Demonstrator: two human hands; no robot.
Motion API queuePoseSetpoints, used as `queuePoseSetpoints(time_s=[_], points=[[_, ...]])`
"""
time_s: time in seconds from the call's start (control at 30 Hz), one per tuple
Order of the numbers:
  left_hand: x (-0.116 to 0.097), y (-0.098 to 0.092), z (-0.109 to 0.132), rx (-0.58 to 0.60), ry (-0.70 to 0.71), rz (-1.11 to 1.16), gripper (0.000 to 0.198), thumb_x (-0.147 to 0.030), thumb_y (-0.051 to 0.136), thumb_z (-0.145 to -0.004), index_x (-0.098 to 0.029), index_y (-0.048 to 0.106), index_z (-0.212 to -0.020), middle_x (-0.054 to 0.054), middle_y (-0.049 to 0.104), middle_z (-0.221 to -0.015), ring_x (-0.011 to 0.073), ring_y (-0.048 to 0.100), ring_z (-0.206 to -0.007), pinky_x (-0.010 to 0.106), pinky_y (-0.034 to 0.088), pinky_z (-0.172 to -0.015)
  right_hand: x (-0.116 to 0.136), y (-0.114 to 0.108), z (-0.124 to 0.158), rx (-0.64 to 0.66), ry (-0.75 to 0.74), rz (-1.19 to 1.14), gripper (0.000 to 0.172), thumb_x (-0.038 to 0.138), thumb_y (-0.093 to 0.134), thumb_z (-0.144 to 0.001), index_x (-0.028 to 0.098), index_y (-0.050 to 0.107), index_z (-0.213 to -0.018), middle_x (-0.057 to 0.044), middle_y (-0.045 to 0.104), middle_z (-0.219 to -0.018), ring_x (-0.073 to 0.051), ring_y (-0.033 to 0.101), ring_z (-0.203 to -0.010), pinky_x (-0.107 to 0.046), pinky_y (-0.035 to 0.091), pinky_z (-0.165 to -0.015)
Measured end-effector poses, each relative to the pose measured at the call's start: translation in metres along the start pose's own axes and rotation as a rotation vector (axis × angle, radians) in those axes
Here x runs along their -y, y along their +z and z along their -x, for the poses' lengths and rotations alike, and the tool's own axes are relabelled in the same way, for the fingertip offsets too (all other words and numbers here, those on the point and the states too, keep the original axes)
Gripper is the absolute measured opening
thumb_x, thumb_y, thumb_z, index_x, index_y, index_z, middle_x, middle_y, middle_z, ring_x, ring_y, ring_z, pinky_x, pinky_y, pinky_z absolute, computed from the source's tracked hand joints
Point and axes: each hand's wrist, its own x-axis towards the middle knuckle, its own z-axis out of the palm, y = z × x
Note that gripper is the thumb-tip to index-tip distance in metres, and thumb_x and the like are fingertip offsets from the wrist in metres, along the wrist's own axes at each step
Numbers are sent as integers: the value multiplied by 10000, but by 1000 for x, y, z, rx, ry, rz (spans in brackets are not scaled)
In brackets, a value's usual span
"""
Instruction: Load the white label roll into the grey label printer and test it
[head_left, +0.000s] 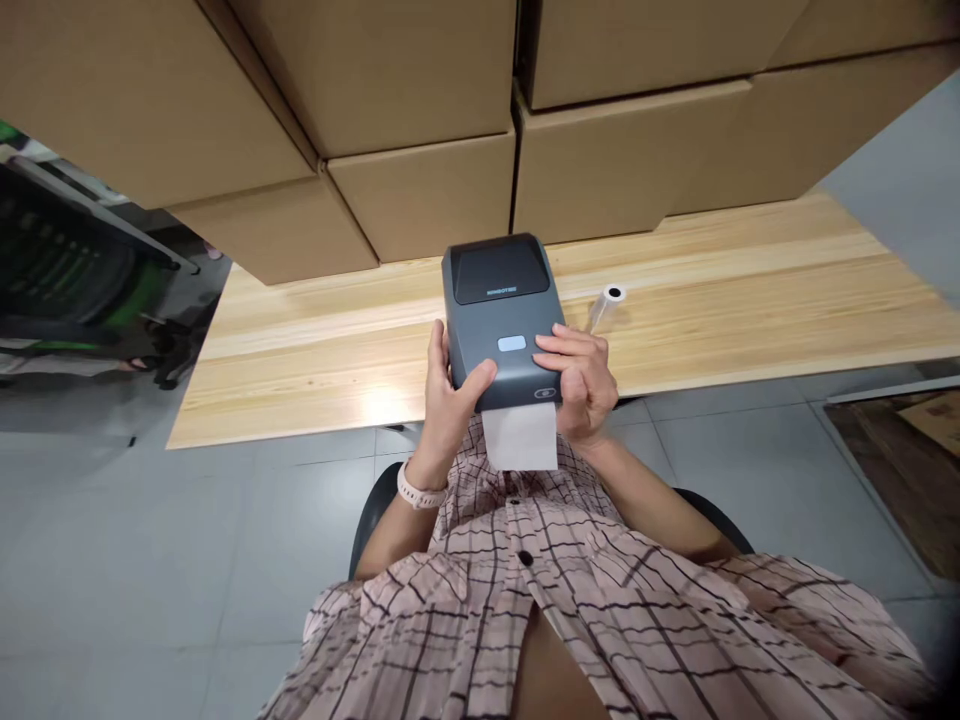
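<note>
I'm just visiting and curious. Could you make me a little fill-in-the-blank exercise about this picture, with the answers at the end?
1. A piece of white ____ sticks out of the front of the dark printer.
2. The left hand rests its ____ on the printer's top.
3. The small white roll on the wooden table is nearer the right hand than the ____ one.
4. Behind the printer are stacked cardboard ____.

Missing words: paper; thumb; left; boxes.

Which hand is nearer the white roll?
Right. The right hand is just in front of the white roll, touching the printer; the left hand is farther, at the printer's left side.
</note>
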Motion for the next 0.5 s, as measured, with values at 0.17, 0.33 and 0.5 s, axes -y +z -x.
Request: queuePoseSetpoints(time_s=[0.17, 0.33, 0.5], points=[[-4, 2, 1, -4, 41, -63, 983, -583, 772, -875, -319, 267, -1677, 118, 320, -1773, 362, 340, -1628, 521, 337, -1328, -1, 4, -2, -67, -54, -35, 377, 300, 393, -1072, 310, 766, -1023, -10, 800, -1081, -277, 738, -1156, -558, 581, -1025], [5, -1, 2, -1, 100, -104, 937, -614, 751, -887, -308, 312, -1656, 116, 332, -1762, 351, 334, -1630, 485, 346, -1323, -1, 5, -5, -81, -65, -19, 360, 305, 404, -1063, 314, 752, -974, -16, 796, -1036, -283, 739, -1116, -564, 590, -988], [36, -17, 48, -222, 142, -153, 668, -530, 783, -887, -323, 540, -1473, 114, 543, -1575, 280, 572, -1416, 420, 530, -1123, 2, 6, -10, -92, -42, -23, 348, 268, 424, -1042, 300, 753, -932, -13, 795, -1019, -279, 740, -1107, -562, 568, -1014]])
